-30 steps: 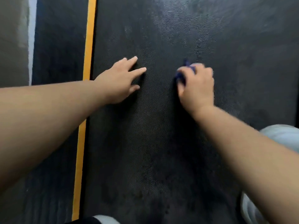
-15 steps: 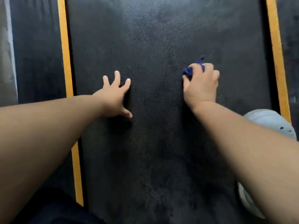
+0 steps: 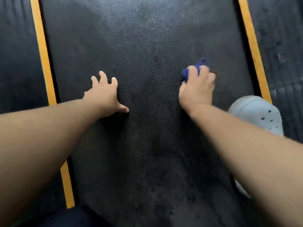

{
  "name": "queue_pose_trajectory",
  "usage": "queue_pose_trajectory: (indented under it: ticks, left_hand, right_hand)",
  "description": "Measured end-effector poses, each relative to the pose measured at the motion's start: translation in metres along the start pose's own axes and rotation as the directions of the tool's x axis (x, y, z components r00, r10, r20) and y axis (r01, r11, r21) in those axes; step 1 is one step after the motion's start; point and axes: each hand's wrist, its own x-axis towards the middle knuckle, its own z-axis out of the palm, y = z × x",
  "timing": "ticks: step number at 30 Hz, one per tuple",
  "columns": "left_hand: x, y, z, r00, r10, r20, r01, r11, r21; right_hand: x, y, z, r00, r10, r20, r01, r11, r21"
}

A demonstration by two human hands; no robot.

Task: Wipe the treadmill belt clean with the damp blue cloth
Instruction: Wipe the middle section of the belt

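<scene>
The black treadmill belt (image 3: 147, 46) runs between two orange stripes (image 3: 43, 51). A pale clog (image 3: 259, 115) sits at the belt's right edge. The left hand (image 3: 105, 94) lies flat on the belt, fingers spread. Right of the belt's middle, the right hand (image 3: 196, 89) grips the bunched blue cloth (image 3: 186, 74) against it.

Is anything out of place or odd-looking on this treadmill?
Nothing looks broken or spilled. The belt shows pale, dusty patches at its far and near ends, so it looks unevenly dirty. A pale shoe sits at the belt's right edge, by the orange stripe, near the right hand gripping the blue cloth.
</scene>
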Motion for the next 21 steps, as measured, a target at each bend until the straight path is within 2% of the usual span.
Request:
queue_pose_trajectory:
  ticks: [2,3,5,7,8,9,11,12,13,15,19,20,21]
  left_hand:
    - [0.003,0.009,-0.001,0.995,0.085,-0.046,-0.085,0.996,0.002]
    - [0.004,0.014,-0.002,0.992,0.122,-0.026,-0.121,0.992,0.019]
    - [0.007,0.022,-0.002,0.990,0.131,0.050,-0.134,0.989,0.070]
    - [0.009,0.028,-0.001,0.991,0.101,0.084,-0.109,0.990,0.094]
    - [0.008,0.029,-0.001,0.992,0.090,0.091,-0.098,0.991,0.089]
    - [0.007,0.030,-0.001,0.991,0.086,0.099,-0.094,0.992,0.080]
    - [0.005,0.030,-0.003,0.991,0.089,0.097,-0.096,0.993,0.066]
    - [0.004,0.029,-0.004,0.991,0.090,0.099,-0.096,0.994,0.058]
    - [0.003,0.030,-0.006,0.990,0.092,0.104,-0.097,0.994,0.047]
    - [0.001,0.030,-0.009,0.989,0.098,0.107,-0.102,0.994,0.031]
    - [0.003,0.031,-0.006,0.990,0.094,0.108,-0.097,0.995,0.018]
    - [0.005,0.030,-0.005,0.991,0.092,0.102,-0.094,0.995,0.014]
    - [0.006,0.029,-0.004,0.991,0.086,0.099,-0.088,0.996,0.015]
  right_hand:
    - [-0.047,-0.012,0.007,0.974,-0.227,0.021,0.226,0.974,0.030]
    - [-0.073,-0.014,0.012,0.931,-0.360,0.064,0.356,0.933,0.058]
    - [-0.099,-0.007,0.015,0.801,-0.578,0.154,0.570,0.816,0.099]
    - [-0.078,0.006,0.008,0.696,-0.700,0.157,0.695,0.713,0.097]
    - [-0.064,0.011,0.005,0.686,-0.711,0.151,0.714,0.699,0.046]
    - [-0.049,0.016,-0.001,0.735,-0.663,0.143,0.671,0.741,-0.011]
    - [-0.030,0.024,-0.012,0.895,-0.430,0.117,0.440,0.895,-0.073]
    - [-0.031,0.025,-0.016,0.930,-0.332,0.159,0.346,0.935,-0.074]
    - [-0.040,0.024,-0.020,0.930,-0.296,0.218,0.318,0.945,-0.075]
    - [-0.069,0.019,-0.027,0.869,-0.382,0.315,0.412,0.910,-0.032]
    - [-0.083,0.036,-0.029,0.677,-0.630,0.380,0.651,0.754,0.091]
    - [-0.066,0.041,-0.027,0.665,-0.657,0.355,0.679,0.730,0.078]
    - [-0.045,0.042,-0.024,0.686,-0.651,0.325,0.670,0.739,0.067]
